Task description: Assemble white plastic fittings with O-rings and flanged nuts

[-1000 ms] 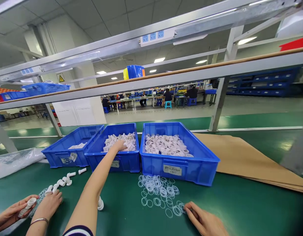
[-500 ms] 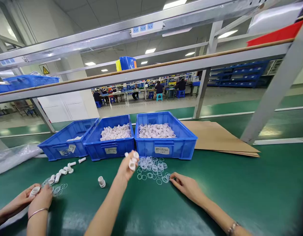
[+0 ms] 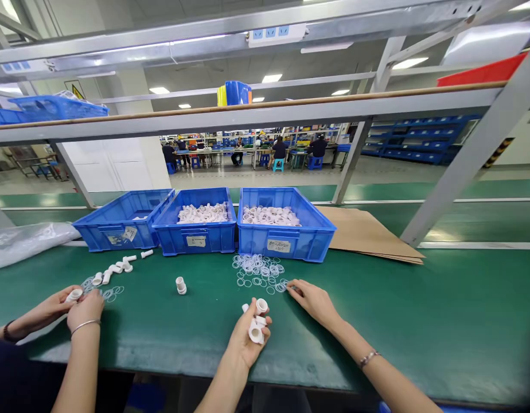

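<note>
My left hand (image 3: 246,338) is closed around several white plastic pipe fittings (image 3: 256,331), held above the front part of the green bench. To its right, my right hand (image 3: 314,301) rests low on the bench with thumb and fingertips pinched on a thin clear ring (image 3: 284,285) at the edge of a loose pile of such rings (image 3: 258,267). A lone white fitting (image 3: 180,285) stands upright on the bench, left of my left hand. Behind the ring pile is a blue bin (image 3: 286,238) with many white ring-shaped parts inside.
At left, a co-worker's hands (image 3: 82,307) hold a white fitting near more fittings (image 3: 114,268) and rings. Two more blue bins (image 3: 194,232) stand in the row. Cardboard sheets (image 3: 368,235) lie right of them. A metal shelf frame (image 3: 265,117) spans above.
My left hand has come back from in front of the bins, lower and to the right, still holding the fittings. My right hand stays at the rings. The camera view has shifted.
</note>
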Demonstrator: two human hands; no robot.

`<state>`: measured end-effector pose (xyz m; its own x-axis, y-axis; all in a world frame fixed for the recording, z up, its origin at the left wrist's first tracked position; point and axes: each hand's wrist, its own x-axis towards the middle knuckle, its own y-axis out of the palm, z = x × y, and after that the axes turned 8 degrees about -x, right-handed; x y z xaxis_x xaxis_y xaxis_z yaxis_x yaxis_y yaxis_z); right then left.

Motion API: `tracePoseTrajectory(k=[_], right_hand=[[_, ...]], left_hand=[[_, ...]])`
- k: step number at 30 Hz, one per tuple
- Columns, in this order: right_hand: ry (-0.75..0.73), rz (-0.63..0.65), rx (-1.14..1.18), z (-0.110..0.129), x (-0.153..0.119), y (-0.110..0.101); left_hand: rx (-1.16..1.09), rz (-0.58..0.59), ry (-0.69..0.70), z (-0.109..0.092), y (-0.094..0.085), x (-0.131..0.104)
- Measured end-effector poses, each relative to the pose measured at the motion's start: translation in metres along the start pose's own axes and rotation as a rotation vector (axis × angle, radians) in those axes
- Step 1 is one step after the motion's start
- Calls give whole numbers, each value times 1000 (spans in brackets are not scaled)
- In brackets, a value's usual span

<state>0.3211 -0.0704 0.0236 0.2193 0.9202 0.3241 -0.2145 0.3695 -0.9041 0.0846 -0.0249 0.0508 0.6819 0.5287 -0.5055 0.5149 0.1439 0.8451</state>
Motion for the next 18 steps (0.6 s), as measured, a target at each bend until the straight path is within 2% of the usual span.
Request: tracePoseTrajectory(k=[6,9,11,14,16,18], right_hand=[[119,-97,94,7,-5,-5],[166,-119,210,32,-13,-19],[139,-92,338,56,-20,-27],[36,-53,471,83,-26,-32],[12,-44,496,89,-27,-30],[54,-32,523,87,-26,-26]], left_hand=[[10,-19,-38,10,6,23],[86,-51,14,13,10,36],[144,-58,81,16,9,42],[203,-30,121,22,4,45],[268,16,111,25,1,43],[384,96,108,25,-2,37]])
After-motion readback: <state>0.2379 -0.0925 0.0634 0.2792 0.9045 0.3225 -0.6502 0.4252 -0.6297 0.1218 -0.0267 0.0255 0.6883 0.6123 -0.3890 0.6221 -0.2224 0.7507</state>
